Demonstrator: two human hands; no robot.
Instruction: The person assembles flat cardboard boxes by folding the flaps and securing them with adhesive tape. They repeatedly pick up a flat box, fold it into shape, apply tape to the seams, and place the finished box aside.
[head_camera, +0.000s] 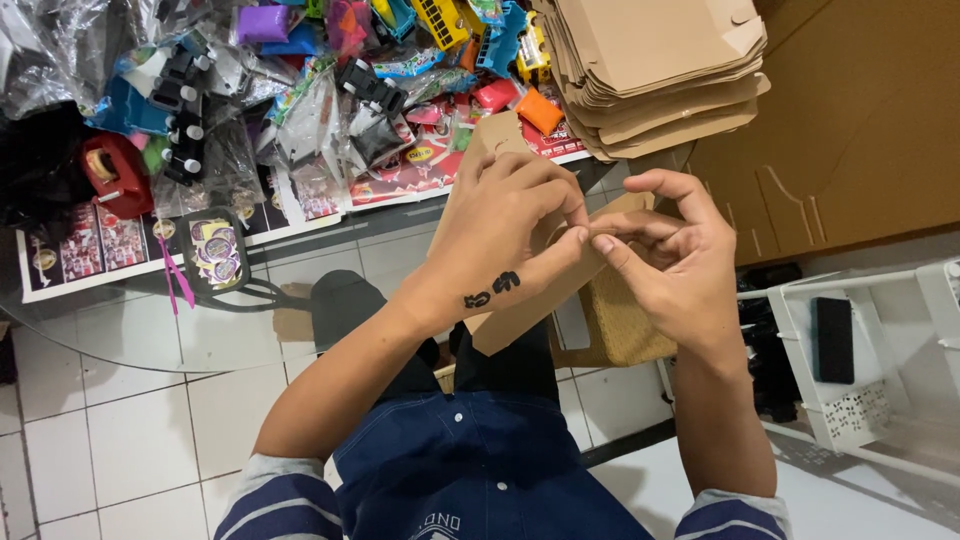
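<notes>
Brown cardboard box (520, 300), half folded, sits between our two hands above our lap. Our left hand (505, 225) grips its upper flap with curled fingers, and our right hand (670, 250) pinches the flap edge from the right. Far behind, we see a stack of flat cardboard blanks (660, 70) and wrapped toys (330, 90) on the glass table (130, 330).

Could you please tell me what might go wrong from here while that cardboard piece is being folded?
Both hands, left and right, pinch the cardboard piece at one flap, so it might crease or tear. The stack of flat cardboard overhangs the glass table edge and could slide off if nudged.
</notes>
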